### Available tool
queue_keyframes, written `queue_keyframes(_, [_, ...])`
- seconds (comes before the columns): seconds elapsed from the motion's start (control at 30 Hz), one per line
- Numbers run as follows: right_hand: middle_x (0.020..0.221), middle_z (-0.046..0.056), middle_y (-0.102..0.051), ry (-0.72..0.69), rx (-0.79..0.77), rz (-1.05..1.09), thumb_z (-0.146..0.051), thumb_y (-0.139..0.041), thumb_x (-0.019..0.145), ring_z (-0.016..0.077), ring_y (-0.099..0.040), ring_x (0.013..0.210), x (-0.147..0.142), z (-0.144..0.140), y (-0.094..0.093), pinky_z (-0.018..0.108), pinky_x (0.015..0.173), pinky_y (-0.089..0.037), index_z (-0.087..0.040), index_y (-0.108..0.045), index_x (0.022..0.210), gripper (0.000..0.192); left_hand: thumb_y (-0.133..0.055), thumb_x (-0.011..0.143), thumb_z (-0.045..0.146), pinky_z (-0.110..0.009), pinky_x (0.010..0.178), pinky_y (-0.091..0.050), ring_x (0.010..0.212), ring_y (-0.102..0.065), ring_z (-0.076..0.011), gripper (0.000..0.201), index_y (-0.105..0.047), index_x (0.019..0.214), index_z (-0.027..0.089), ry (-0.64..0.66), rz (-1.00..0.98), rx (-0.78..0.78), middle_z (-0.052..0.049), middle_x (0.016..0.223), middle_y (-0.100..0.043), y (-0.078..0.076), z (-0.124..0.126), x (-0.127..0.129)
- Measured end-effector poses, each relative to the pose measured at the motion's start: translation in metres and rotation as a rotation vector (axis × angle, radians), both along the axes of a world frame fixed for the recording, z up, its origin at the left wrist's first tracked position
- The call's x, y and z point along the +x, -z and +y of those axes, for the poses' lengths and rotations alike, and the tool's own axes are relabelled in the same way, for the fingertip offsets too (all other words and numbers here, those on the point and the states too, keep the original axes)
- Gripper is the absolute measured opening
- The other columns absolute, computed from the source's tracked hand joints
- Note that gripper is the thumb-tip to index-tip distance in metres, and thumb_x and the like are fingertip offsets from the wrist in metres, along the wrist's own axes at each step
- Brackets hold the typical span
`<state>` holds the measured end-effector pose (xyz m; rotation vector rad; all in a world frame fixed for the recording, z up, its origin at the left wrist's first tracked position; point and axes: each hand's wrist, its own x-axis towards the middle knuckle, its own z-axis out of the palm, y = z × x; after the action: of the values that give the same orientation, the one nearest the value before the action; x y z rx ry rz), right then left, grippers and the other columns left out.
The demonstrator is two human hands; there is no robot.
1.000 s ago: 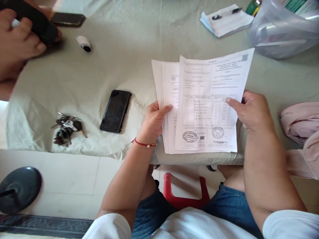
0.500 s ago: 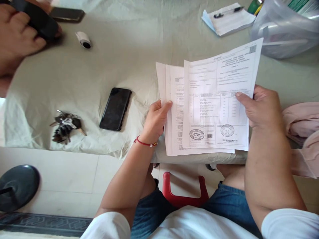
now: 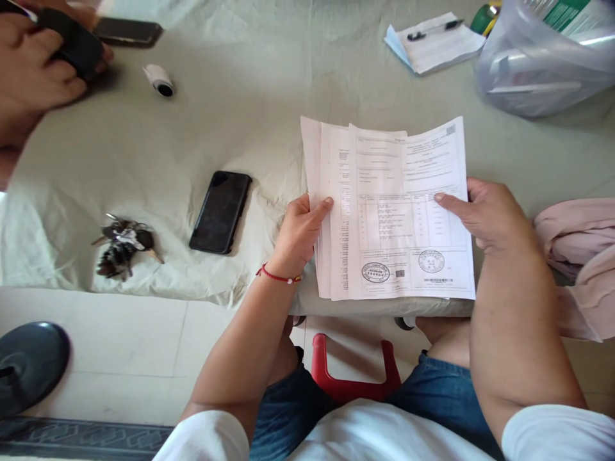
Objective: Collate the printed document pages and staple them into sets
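Fingers clamp paper at both sides: the left hand (image 3: pixel 298 232), thumb on top, grips a sheaf of printed sheets (image 3: pixel 338 256) by its left edge, while the right hand (image 3: pixel 494 214) pinches the right edge of the front form (image 3: pixel 391 224), which bears two round-edged stamps near its foot. The papers overlap, fanned slightly to the left, above the desk (image 3: pixel 259 109) at its near edge; whether they touch its cloth cover cannot be told. A red bracelet (image 3: pixel 278 276) circles the left wrist. Left of that hand lies a black phone (image 3: pixel 221 211), and beyond it, toward the desk's near left corner, a bunch of keys (image 3: pixel 127 243). On the right, pink fabric (image 3: pixel 576 237) sits bunched by the near edge. Farther across the desk, a pen (image 3: pixel 435 30) rests on a pad of paper (image 3: pixel 446 51) beside a clear plastic container (image 3: pixel 533 77). Toward the left edge, another person's hand (image 3: pixel 43 73) holds a dark object (image 3: pixel 72 41) near a second phone (image 3: pixel 127 32) and a small white device (image 3: pixel 159 79). Below the near edge stands a red stool (image 3: pixel 353 387).
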<state>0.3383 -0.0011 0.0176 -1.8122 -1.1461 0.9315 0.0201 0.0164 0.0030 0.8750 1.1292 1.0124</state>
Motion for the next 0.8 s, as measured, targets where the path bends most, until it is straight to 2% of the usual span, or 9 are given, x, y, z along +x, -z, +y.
queue_keyframes(0.07, [0.097, 0.003, -0.088, 0.012, -0.093, 0.038, -0.033, -0.092, 0.074, 0.0274, -0.081, 0.080, -0.005, -0.001, -0.004, 0.039, 0.070, -0.065, -0.025, -0.089, 0.102, 0.029, -0.096, 0.074, 0.057, -0.050, 0.096, -0.070, 0.109, -0.083, -0.0378, 0.050, -0.078, 0.102, 0.020, 0.010, -0.019, 0.006, -0.012, 0.103, -0.087, 0.000, 0.000, 0.000])
queue_keyframes(0.13, [0.100, 0.002, -0.089, 0.033, -0.116, 0.050, -0.031, -0.092, 0.072, 0.0272, -0.082, 0.082, -0.008, -0.002, -0.006, 0.040, 0.074, -0.066, -0.026, -0.089, 0.104, 0.032, -0.097, 0.074, 0.058, -0.049, 0.096, -0.070, 0.110, -0.083, -0.0379, 0.051, -0.077, 0.103, 0.020, 0.002, -0.029, 0.004, -0.013, 0.105, -0.087, 0.000, 0.000, 0.000])
queue_keyframes(0.37, [0.105, 0.004, -0.089, 0.141, 0.066, -0.081, -0.035, -0.087, 0.075, 0.0314, -0.084, 0.096, 0.006, 0.000, 0.003, 0.055, 0.097, -0.067, -0.023, -0.089, 0.105, 0.033, -0.091, 0.080, 0.055, -0.045, 0.093, -0.069, 0.109, -0.083, -0.0350, 0.045, -0.078, 0.104, 0.019, -0.015, -0.024, -0.009, -0.012, 0.108, -0.087, -0.001, 0.000, -0.001])
queue_keyframes(0.53, [0.113, 0.007, -0.088, 0.226, 0.227, 0.035, -0.030, -0.088, 0.068, 0.0344, -0.083, 0.104, 0.011, 0.002, 0.002, 0.063, 0.105, -0.063, -0.022, -0.088, 0.108, 0.041, -0.082, 0.079, 0.033, -0.045, 0.090, -0.069, 0.107, -0.083, -0.0351, 0.022, -0.077, 0.096, 0.020, -0.025, 0.027, -0.039, -0.010, 0.101, -0.087, -0.002, 0.001, -0.003])
queue_keyframes(0.63, [0.109, 0.006, -0.089, 0.227, 0.218, 0.139, -0.026, -0.093, 0.058, 0.0335, -0.083, 0.100, 0.006, 0.002, -0.005, 0.062, 0.103, -0.064, -0.023, -0.087, 0.102, 0.045, -0.086, 0.075, 0.030, -0.047, 0.093, -0.069, 0.107, -0.083, -0.0355, 0.029, -0.078, 0.100, 0.019, -0.022, -0.001, -0.031, -0.011, 0.104, -0.087, -0.003, 0.001, -0.004])
queue_keyframes(0.8, [0.109, 0.004, -0.089, 0.152, 0.089, 0.292, -0.027, -0.104, 0.044, 0.0330, -0.083, 0.098, -0.003, -0.002, -0.017, 0.062, 0.106, -0.064, -0.025, -0.087, 0.101, 0.059, -0.099, 0.068, 0.035, -0.050, 0.096, -0.070, 0.107, -0.083, -0.0366, 0.044, -0.078, 0.103, 0.018, -0.023, -0.060, -0.046, -0.013, 0.111, -0.086, -0.002, 0.001, -0.005])
